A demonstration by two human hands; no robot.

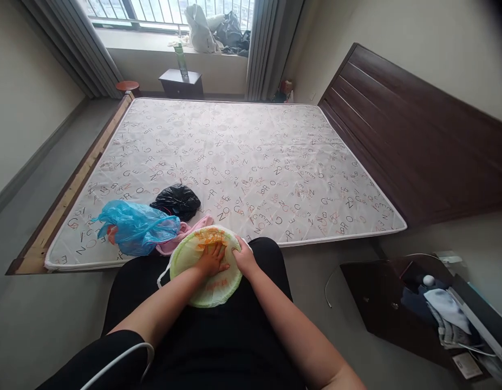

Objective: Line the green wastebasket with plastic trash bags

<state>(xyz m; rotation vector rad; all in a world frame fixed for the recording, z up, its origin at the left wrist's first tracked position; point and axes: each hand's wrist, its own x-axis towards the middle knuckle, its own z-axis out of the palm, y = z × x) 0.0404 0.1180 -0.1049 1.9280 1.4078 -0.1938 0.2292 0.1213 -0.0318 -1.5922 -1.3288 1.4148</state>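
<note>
A round, flat, whitish fabric piece (186, 265) with a pale green rim, an orange print and a white strap at its left lies on my lap; I cannot tell its exact kind. My left hand (211, 261) rests flat on its face with the fingers spread. At its right edge, my right hand (245, 258) grips the rim. Just beyond it on the mattress are a blue plastic bag (139, 227) with something inside, a black plastic bag (176, 202) and a pink cloth (181, 236), partly covered by the round piece.
Before me spreads a letter-patterned mattress (242, 162) on a wooden bed frame (67, 189), its dark headboard (417, 141) at the right. A dark nightstand (380, 303) with clothes and cables stands near right. By the window are a small cabinet (181, 84) and a red stool (128, 86).
</note>
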